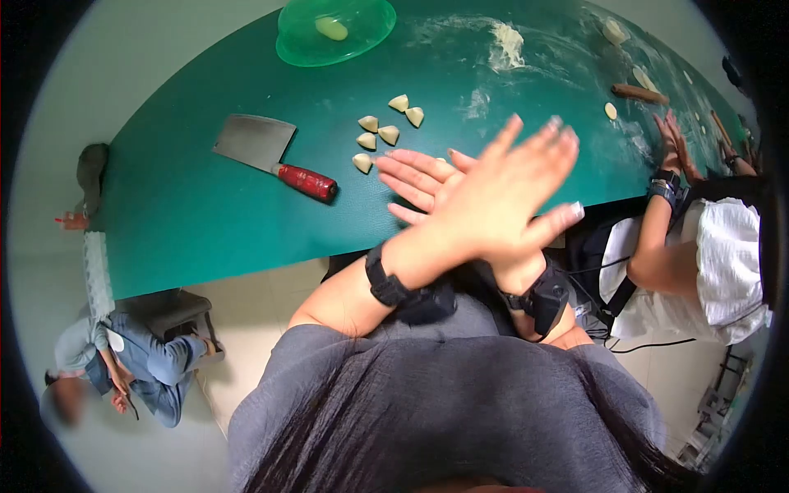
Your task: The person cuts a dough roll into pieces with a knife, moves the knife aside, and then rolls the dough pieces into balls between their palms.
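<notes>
My left hand (509, 193) lies palm down across my right hand, its fingers stretched up and to the right, slightly blurred. Under it, my right hand (419, 182) is turned palm up with straight fingers pointing left. Anything between the palms is hidden. Several pale dough pieces (389, 135) sit on the green table just beyond the right fingertips. Left of them lies a cleaver (256, 141) with a red handle, its blade pointing away to the left.
A green translucent bowl (300, 41) with a pale lump in it stands at the table's far side. Flour (507, 45) is spread at the back right. A rolling pin (639, 94) lies near a co-worker's hands (675, 148). Another person (136, 353) sits at the lower left.
</notes>
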`<state>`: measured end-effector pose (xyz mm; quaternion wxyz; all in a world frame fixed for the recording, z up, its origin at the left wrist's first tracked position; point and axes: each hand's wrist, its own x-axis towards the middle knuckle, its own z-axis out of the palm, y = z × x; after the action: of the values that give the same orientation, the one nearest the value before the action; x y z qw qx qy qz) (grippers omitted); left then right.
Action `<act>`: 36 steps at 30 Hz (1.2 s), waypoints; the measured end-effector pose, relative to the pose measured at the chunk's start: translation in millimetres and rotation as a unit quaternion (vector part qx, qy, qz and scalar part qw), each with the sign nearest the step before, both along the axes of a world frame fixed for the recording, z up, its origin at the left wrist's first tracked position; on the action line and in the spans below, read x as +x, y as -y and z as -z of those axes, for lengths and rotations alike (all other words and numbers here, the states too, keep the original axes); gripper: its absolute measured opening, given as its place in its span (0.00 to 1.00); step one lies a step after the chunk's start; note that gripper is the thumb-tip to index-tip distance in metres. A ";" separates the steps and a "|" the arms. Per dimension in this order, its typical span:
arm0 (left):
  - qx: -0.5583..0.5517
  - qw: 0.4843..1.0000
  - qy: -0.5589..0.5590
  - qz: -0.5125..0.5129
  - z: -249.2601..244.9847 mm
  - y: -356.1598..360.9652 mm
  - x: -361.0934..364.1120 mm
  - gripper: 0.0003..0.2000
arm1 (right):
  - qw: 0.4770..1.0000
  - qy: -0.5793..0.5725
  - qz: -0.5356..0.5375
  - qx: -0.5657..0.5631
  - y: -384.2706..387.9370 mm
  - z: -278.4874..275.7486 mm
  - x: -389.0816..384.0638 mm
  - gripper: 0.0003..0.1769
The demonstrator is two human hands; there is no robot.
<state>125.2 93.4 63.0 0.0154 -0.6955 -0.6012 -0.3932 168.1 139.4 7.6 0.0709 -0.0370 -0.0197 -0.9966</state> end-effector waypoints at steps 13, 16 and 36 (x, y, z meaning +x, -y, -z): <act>0.044 0.991 -0.045 -0.122 -9.0 1.8 -26.8 0.42 | 0.977 -0.017 0.120 0.176 4.9 -49.2 19.2 0.44; 0.060 0.984 -0.136 -0.101 7.4 7.6 -28.6 0.41 | 0.975 0.009 0.141 0.172 -6.4 -62.4 26.1 0.43; -0.001 0.992 -0.034 -0.124 -6.5 12.5 -19.7 0.39 | 0.982 0.059 0.067 0.169 11.8 -48.3 20.1 0.39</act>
<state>105.5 80.9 69.5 0.0840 -0.6284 -0.6823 -0.3641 188.3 127.6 55.9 0.0083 0.0332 0.1475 -0.9885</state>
